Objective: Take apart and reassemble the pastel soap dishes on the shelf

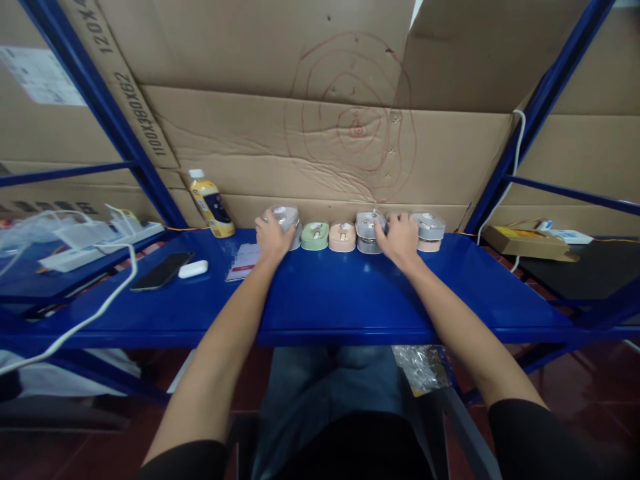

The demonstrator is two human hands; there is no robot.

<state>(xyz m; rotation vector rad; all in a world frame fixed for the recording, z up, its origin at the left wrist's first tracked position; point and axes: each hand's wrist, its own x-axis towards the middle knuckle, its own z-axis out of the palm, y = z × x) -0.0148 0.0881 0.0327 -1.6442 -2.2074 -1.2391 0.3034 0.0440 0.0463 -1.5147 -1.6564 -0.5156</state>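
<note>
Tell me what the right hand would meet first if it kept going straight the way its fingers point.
The grey case. The right hand points forward and to its left, and its fingers seem to be touching that case, though depth is hard to judge from this view.

Five cased plastic mice (343,237) sit in a row on your metal shelf (320,300); left hand (273,239) on first, right hand (400,240) between last two.

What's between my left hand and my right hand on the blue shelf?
In the head view: a mint-green device, a peach device, and a grey device under your right hand.
</note>
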